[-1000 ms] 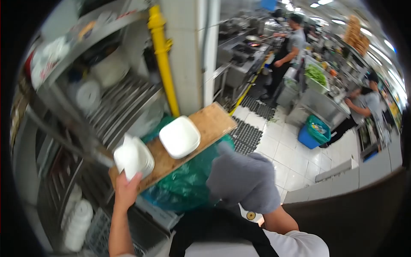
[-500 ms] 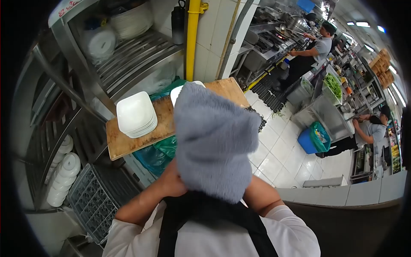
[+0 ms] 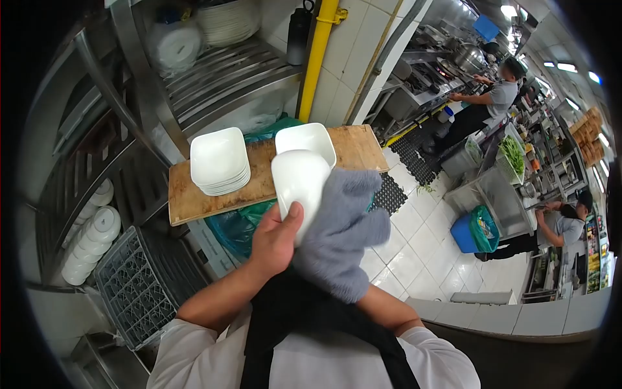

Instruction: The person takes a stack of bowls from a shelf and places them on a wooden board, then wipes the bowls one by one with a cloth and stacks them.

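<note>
My left hand (image 3: pixel 275 241) grips a white square bowl (image 3: pixel 299 175) by its near side, thumb on top. The bowl is tilted, its smooth surface facing up. A fluffy grey cloth (image 3: pixel 343 240) covers my right hand and presses against the bowl's right side; the fingers beneath it are hidden. Just beyond, another white square bowl (image 3: pixel 306 139) sits upright on a wooden board (image 3: pixel 265 174). To its left on the same board stands a neat stack of white square plates (image 3: pixel 219 159).
Green plastic bags (image 3: pixel 236 233) hang under the board. A grey glass rack (image 3: pixel 136 285) and stacked white crockery (image 3: pixel 94 243) are at the left. Steel shelving (image 3: pixel 220 91) holds wrapped dishes. A blue bin (image 3: pixel 468 233) stands on the tiled floor. Two people work at the right.
The cloth has moved down and right off the bowl, exposing it in my left hand. My left hand has moved up and forward. The second bowl on the board now shows fully.
</note>
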Motion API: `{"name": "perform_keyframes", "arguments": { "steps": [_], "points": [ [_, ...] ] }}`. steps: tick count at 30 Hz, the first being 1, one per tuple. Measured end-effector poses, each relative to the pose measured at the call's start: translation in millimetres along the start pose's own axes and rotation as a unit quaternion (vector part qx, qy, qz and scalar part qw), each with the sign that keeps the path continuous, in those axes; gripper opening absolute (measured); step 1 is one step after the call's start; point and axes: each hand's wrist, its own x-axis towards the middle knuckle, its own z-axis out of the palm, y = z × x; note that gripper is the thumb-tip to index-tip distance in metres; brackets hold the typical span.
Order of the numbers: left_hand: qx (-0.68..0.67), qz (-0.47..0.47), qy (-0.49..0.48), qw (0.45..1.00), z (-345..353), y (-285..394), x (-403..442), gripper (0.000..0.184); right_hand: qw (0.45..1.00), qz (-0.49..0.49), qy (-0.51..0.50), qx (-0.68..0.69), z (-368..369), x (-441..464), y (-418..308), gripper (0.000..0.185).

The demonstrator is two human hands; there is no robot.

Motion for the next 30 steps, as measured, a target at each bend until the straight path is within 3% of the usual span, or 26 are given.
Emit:
{"name": "perform_keyframes", "arguments": {
  "steps": [2, 5, 8, 12, 14, 15, 17, 20, 23, 24, 27, 30],
  "points": [
    [0.129, 0.044, -0.019, 0.99, 3.3, -2.2, -4.9, 0.043, 0.999, -0.032, 0.003, 0.005, 1.4, -6.8, 1.9, 0.084],
    [0.098, 0.053, -0.078, 0.991, 8.9, -5.8, -11.6, 0.04, 0.998, -0.053, -0.013, 0.033, -10.8, 8.3, 16.6, 0.083],
    [0.257, 0.016, -0.113, 0.96, 18.0, 13.2, -16.7, 0.037, 0.993, -0.069, -0.035, 0.092, -28.6, 33.3, 39.0, 0.082],
    [0.2, 0.002, -0.113, 0.973, 9.7, 11.7, -18.6, 0.034, 0.978, -0.08, -0.053, 0.184, -26.0, 44.9, 61.8, 0.081],
    [0.155, -0.001, -0.119, 0.981, -7.1, 11.1, -17.2, 0.038, 0.973, -0.035, 0.003, 0.229, 9.4, 25.6, 77.4, 0.079],
    [0.079, 0.002, -0.102, 0.992, -14.0, 8.9, -12.5, 0.038, 0.966, -0.006, 0.042, 0.254, 23.2, 17.5, 78.3, 0.078],
    [-0.078, 0.006, -0.064, 0.995, -25.9, 1.5, -3.0, 0.04, 0.972, -0.071, 0.028, 0.222, 8.1, 15.7, 56.1, 0.068],
    [-0.091, 0.006, 0.009, 0.996, -42.4, -5.5, 11.6, 0.043, 0.988, 0.04, -0.044, 0.144, -7.6, 14.6, 42.5, 0.057],
    [0.115, -0.073, 0.158, 0.978, -63.7, -35.8, 18.9, 0.046, 0.995, 0.064, -0.056, 0.06, -22.6, 11.4, 42.0, 0.056],
    [0.112, -0.123, 0.181, 0.969, -59.9, -36.4, 15.5, 0.054, 0.996, 0.059, -0.053, 0.045, -23.6, 7.3, 43.1, 0.055],
    [-0.068, -0.218, 0.091, 0.969, -44.0, -21.2, 3.2, 0.059, 0.998, 0.023, -0.045, 0.026, -14.3, -7.6, 48.9, 0.054],
    [-0.206, -0.23, 0.022, 0.951, -30.4, -10.3, 4.7, 0.062, 0.998, -0.04, -0.053, 0.018, -3.9, -18.7, 44.9, 0.053]
  ]
}}
